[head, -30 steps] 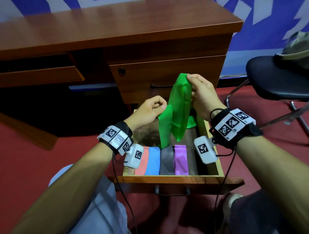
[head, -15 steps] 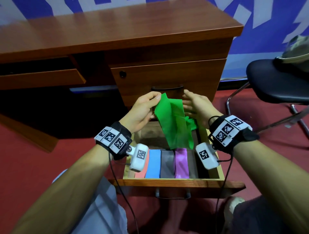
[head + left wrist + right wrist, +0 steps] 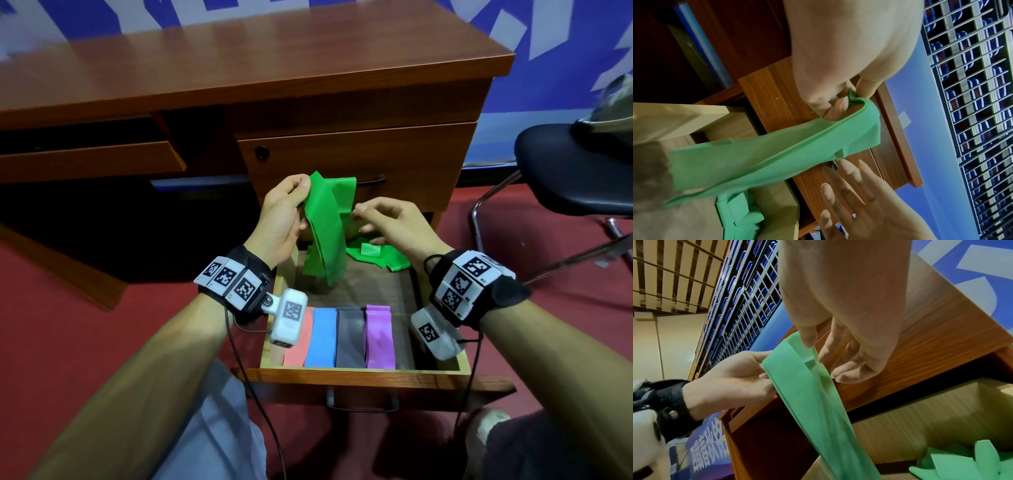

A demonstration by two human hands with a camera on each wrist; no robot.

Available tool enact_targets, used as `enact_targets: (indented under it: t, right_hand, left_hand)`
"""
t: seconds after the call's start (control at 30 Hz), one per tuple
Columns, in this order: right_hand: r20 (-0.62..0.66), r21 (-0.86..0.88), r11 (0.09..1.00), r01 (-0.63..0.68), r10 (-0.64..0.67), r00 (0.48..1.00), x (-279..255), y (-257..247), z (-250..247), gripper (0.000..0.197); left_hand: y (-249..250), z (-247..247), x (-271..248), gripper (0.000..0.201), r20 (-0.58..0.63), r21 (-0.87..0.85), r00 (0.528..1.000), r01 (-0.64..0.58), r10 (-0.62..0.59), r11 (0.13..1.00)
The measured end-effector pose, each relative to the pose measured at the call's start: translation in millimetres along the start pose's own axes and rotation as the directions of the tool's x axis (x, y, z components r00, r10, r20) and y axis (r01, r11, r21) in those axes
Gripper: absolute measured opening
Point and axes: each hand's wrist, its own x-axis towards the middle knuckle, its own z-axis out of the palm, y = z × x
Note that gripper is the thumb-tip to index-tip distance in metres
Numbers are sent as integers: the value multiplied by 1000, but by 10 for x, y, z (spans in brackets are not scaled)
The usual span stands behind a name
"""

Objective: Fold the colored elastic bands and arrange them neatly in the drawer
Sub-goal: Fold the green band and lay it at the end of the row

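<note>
A long green elastic band hangs doubled over the open drawer. My left hand pinches its top fold between thumb and fingers, as the left wrist view shows close up. My right hand hovers just right of the band with fingers loosely spread; its thumb brushes the band's upper edge without gripping. Along the drawer's front lie folded pink, blue, grey and purple bands, side by side. More green band lies crumpled at the drawer's back right.
The drawer sticks out of a brown wooden desk, below a shut drawer with a dark handle. A black chair stands to the right on the red floor. The drawer's middle floor is bare wood.
Both hands came down from a raised hold. My right hand let go of the band's top, and my left hand took over the top fold. The band now hangs lower over the drawer.
</note>
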Motion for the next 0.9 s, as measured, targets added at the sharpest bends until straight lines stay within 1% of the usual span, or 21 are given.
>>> enact_targets:
  t: [0.07, 0.13, 0.27, 0.37, 0.47, 0.57, 0.7, 0.77, 0.9]
  right_hand:
    - [31, -27, 999, 32, -31, 999, -13, 12, 10, 16]
    - [38, -37, 998, 59, -57, 998, -19, 16, 21, 20]
    - [50, -35, 997, 75, -73, 996, -11, 27, 59, 26]
    - [40, -20, 998, 67, -66, 997, -11, 34, 69, 21]
    - [-8, -10, 996, 92, -92, 996, -22, 38, 82, 13]
    - [-70, -15, 994, 105, -105, 992, 3, 62, 76, 18]
    - [-97, -22, 995, 102, -104, 990, 17, 74, 55, 18]
    - [-76, -6, 997, 77, -78, 994, 8, 71, 53, 19]
    - [37, 31, 999, -11, 10, 999, -23, 61, 74, 19]
  left_hand:
    - [4, -17, 10, 16, -10, -16, 1000, 5, -5, 1000]
    - [-1, -31, 20, 17, -14, -23, 1000, 14, -14, 1000]
    - [-22, -49, 34, 17, -14, -11, 1000, 20, -21, 1000]
    - [-37, -45, 29, 17, -7, -17, 1000, 29, -29, 999]
    - [-50, -23, 16, 18, 0, -25, 999, 37, -37, 999]
    - [-59, -5, 16, 18, 2, -25, 999, 44, -44, 999]
    - [-72, 8, 28, 17, -7, -26, 999, 50, -51, 998]
    - [-86, 6, 32, 17, -5, -24, 999, 48, -48, 999]
    - [-100, -11, 52, 17, -14, -19, 999, 44, -44, 999]
